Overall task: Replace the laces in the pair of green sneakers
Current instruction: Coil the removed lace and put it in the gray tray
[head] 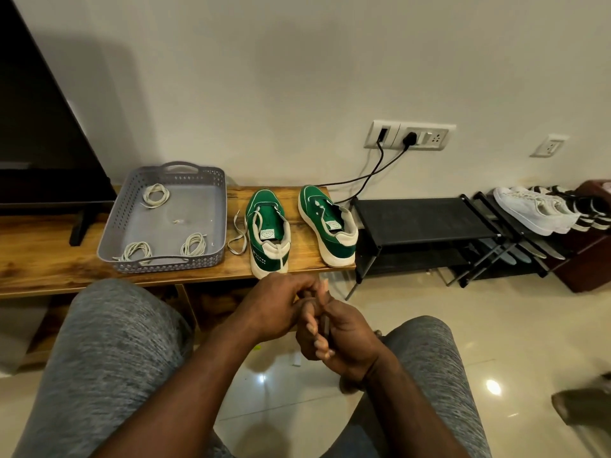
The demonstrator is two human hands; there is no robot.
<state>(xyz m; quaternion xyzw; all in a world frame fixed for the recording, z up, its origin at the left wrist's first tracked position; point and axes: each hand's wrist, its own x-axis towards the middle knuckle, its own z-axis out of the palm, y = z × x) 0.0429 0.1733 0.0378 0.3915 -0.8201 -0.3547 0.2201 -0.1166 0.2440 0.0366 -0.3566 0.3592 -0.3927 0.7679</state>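
Gripping one lace [325,325], both hands [277,302] [340,338] meet; two green sneakers [267,226] [327,223]; three coiled laces [155,195] [137,251] [194,243] in one tray [172,264].

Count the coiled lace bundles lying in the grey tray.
3. One far-left bundle, one front-left bundle, one front-right bundle, all inside the grey tray. None seems hidden.
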